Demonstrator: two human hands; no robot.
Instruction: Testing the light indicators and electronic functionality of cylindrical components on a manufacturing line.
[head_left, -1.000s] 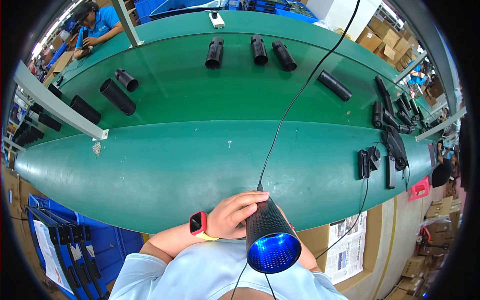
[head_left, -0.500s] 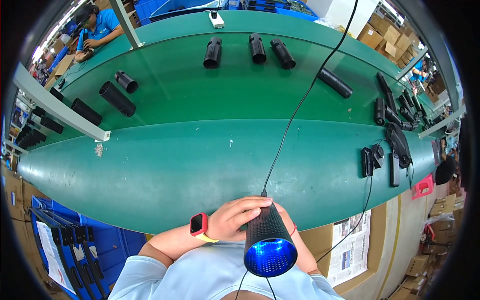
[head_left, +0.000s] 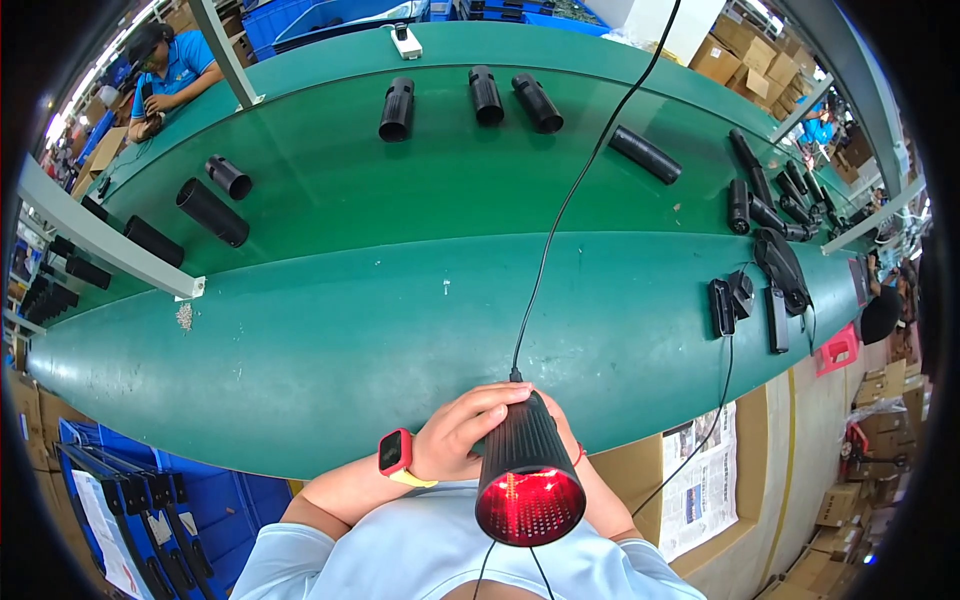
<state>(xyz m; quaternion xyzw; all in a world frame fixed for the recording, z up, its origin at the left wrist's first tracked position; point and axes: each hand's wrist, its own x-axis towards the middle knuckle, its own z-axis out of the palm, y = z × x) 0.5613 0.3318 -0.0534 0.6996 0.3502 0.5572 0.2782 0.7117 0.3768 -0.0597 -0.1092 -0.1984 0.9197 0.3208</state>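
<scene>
A black ribbed tube (head_left: 520, 447) with a perforated inner wall hangs over the table's near edge, its wide open end tilted toward me. Red light glows inside it. A thin black cable (head_left: 545, 262) plugs into its far end. My left hand (head_left: 453, 437), below a watch with a red case, wraps the tube's left side, its fingers reaching over the top by the plug. On the other side my right hand (head_left: 560, 420) supports the tube; most of its fingers are hidden behind it.
Several black tubes (head_left: 397, 108) lie on the green belt (head_left: 340, 200) beyond the table (head_left: 300, 360). Black adapters and a coiled cable (head_left: 783, 270) lie at right. Metal posts (head_left: 110, 235) frame the table. A blue crate (head_left: 225, 500) stands lower left; a co-worker (head_left: 175, 75) sits far left.
The light inside the tube has turned from blue to red. The view has shifted slightly, and both hands keep hold of the tube.
</scene>
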